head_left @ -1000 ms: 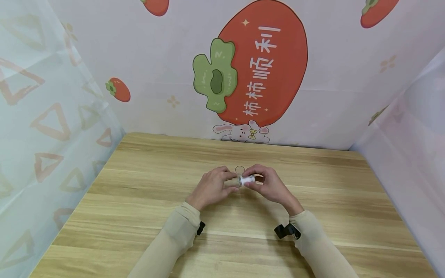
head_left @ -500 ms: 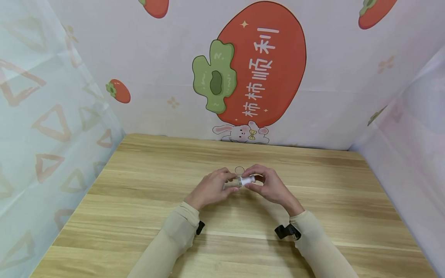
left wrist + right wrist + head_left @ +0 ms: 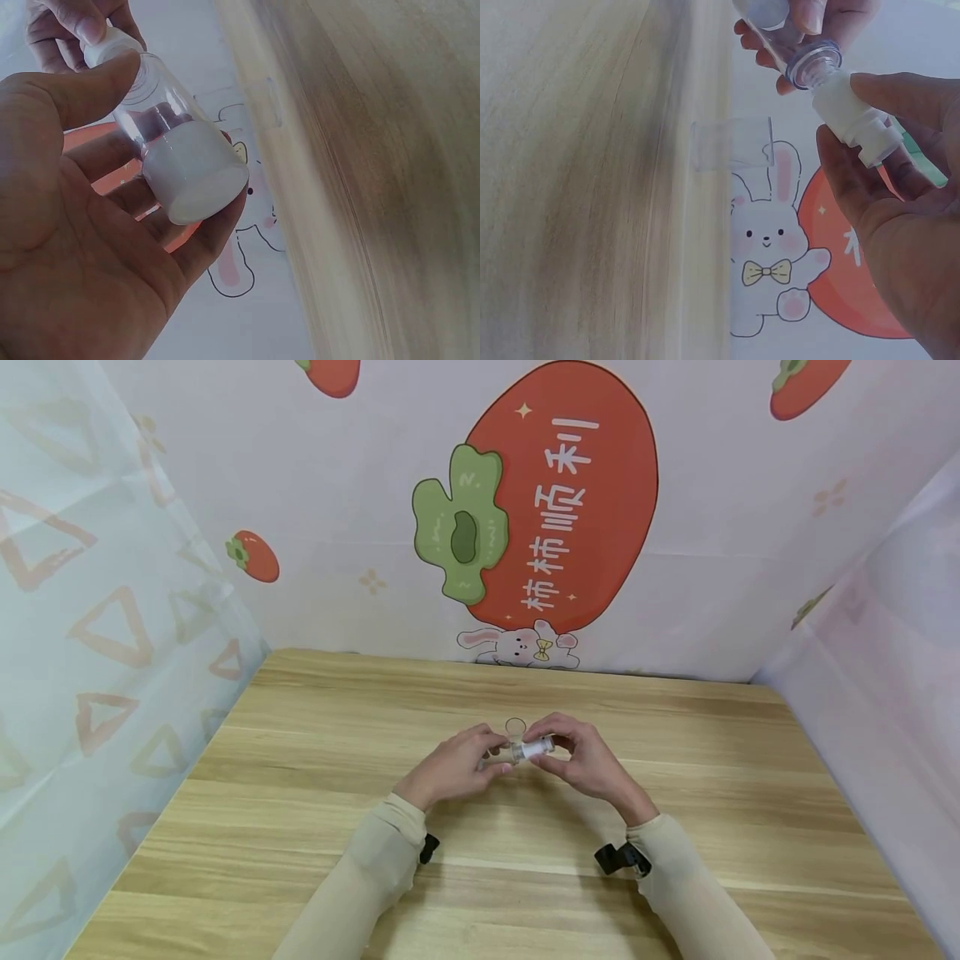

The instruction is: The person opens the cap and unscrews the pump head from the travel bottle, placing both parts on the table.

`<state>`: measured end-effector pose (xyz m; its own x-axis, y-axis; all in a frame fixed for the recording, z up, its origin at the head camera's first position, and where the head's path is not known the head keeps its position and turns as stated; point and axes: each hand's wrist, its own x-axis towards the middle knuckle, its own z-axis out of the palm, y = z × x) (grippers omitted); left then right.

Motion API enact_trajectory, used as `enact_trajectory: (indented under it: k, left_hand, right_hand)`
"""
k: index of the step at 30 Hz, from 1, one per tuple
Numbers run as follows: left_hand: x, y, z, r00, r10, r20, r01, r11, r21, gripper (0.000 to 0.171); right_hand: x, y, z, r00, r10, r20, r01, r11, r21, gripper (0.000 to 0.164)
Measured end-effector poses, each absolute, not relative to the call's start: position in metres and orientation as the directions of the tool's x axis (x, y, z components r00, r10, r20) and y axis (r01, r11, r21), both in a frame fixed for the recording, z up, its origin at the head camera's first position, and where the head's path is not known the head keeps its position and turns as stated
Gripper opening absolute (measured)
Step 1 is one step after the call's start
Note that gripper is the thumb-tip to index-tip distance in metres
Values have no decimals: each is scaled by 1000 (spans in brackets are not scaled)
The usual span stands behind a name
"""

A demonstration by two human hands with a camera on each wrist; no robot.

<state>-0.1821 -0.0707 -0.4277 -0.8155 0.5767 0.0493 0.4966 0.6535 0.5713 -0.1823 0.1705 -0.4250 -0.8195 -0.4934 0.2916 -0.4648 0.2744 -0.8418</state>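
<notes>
My left hand grips a small clear bottle lying tilted in the fingers, its lower part white. Thumb and fingers of my right hand pinch a white pump head at the bottle's mouth. In the right wrist view, clear ridged neck shows between the pump head and the bottle's shoulder. Both hands are raised over the table, close together. Just beyond them a clear, hollow cap stands on the wood; its round rim shows in the head view.
The wood-grain table runs back to a white printed wall cloth with persimmons and a rabbit. Patterned cloths also hang along the left and right sides. A black wrist camera sits at the right sleeve.
The white pump head has shifted slightly right, with a little more clear neck between it and the left fingers. Both hands keep their holds and have barely moved.
</notes>
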Motion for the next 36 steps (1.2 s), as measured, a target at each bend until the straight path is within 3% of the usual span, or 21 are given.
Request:
enact_trajectory:
  k: [24, 36]
  left_hand:
    - [-180, -79, -430, -860, 503, 84, 457, 688, 563, 38]
    - [-179, -82, -428, -871, 483, 87, 446, 704, 553, 38]
  right_hand:
    - [-186, 178, -430, -921, -350, 169, -306, 385, -870, 15]
    - [-196, 184, -443, -949, -288, 129, -255, 461, -850, 27]
